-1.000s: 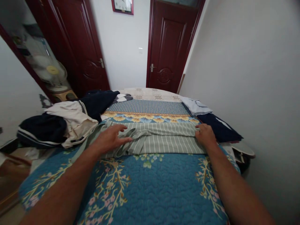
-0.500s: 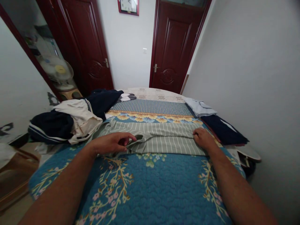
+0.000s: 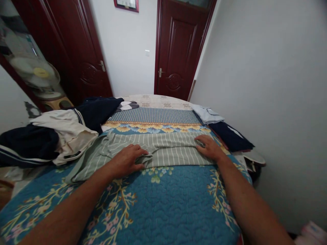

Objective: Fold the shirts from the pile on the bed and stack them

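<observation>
A pair of grey-green trousers (image 3: 176, 154) with white stripes lies stretched across the bed, waistband to the left and legs to the right. My left hand (image 3: 129, 160) rests on the cloth near the middle, its thumb and fingers parted around a raised fold. At the right end of the legs, my right hand (image 3: 211, 148) touches the fabric with thumb and forefinger apart. Its other fingers are partly hidden.
Beneath lies a blue floral quilt (image 3: 173, 200). A heap of navy and cream clothes (image 3: 68, 129) is on the left. Folded pale blue (image 3: 208, 115) and navy garments (image 3: 231, 136) sit at the right edge, near the wall (image 3: 276, 85).
The view has turned slightly right. My left hand's fingers have straightened over the fold, and my right thumb and forefinger have spread apart. More of the waistband shows at left.
</observation>
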`<state>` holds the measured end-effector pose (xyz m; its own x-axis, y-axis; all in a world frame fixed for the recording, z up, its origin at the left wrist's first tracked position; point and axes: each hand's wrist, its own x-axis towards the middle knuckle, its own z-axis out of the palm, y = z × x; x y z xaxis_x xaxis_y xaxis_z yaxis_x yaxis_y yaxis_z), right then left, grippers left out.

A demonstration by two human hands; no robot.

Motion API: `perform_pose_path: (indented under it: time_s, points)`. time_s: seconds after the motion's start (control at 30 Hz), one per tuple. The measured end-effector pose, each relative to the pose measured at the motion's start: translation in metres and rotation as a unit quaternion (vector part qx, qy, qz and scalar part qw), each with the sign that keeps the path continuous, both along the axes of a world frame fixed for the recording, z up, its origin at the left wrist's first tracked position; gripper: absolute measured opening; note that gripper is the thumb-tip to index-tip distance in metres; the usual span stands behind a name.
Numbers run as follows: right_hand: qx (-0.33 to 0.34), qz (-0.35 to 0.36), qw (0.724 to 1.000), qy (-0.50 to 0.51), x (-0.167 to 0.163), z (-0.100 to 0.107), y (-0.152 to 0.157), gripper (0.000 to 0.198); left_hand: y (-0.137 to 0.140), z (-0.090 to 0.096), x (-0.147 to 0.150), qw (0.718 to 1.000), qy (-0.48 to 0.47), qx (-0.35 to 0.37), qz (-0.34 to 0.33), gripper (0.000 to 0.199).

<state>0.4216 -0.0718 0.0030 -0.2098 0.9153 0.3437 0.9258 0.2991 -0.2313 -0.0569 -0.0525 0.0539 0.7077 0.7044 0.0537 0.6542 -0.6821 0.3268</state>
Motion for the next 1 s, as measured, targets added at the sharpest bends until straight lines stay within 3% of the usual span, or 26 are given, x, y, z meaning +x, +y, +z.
perform_pose_path:
  time_s: [0.13, 0.27, 0.4, 0.6, 0.67, 0.77, 0.93, 1.0]
  points:
    - [-0.025, 0.032, 0.998, -0.057, -0.017, 0.009, 0.000, 0.025, 0.006, -0.004, -0.001, 0.999, -0.030, 0.003, 0.020, 0.035]
    - [-0.025, -0.009, 0.994, -0.107, -0.025, 0.014, 0.001, 0.018, 0.015, -0.005, -0.008, 0.999, -0.032, 0.005, 0.036, 0.035]
    - [-0.024, -0.019, 0.993, -0.116, -0.024, 0.019, -0.004, 0.016, 0.017, -0.002, -0.017, 0.998, -0.019, -0.066, 0.008, 0.036]
    - [-0.041, -0.024, 0.991, -0.123, -0.032, 0.018, -0.005, 0.014, 0.020, 0.016, -0.023, 0.984, -0.043, -0.169, 0.038, 0.038]
    - [-0.045, -0.032, 0.991, -0.122, -0.037, 0.016, -0.004, 0.015, 0.027, 0.020, -0.015, 0.986, -0.068, -0.146, 0.048, 0.042]
    - [-0.041, -0.037, 0.994, -0.098, -0.038, 0.014, -0.002, 0.017, 0.044, 0.017, 0.009, 0.991, -0.102, -0.052, 0.066, 0.043]
    - [0.021, -0.044, 0.999, -0.020, -0.025, 0.007, 0.003, 0.029, 0.065, -0.017, 0.050, 0.997, -0.062, 0.037, 0.009, 0.058]
    - [0.058, -0.064, 0.996, 0.007, -0.024, 0.003, 0.007, 0.036, 0.064, -0.033, 0.058, 0.998, -0.009, 0.053, 0.026, 0.070]
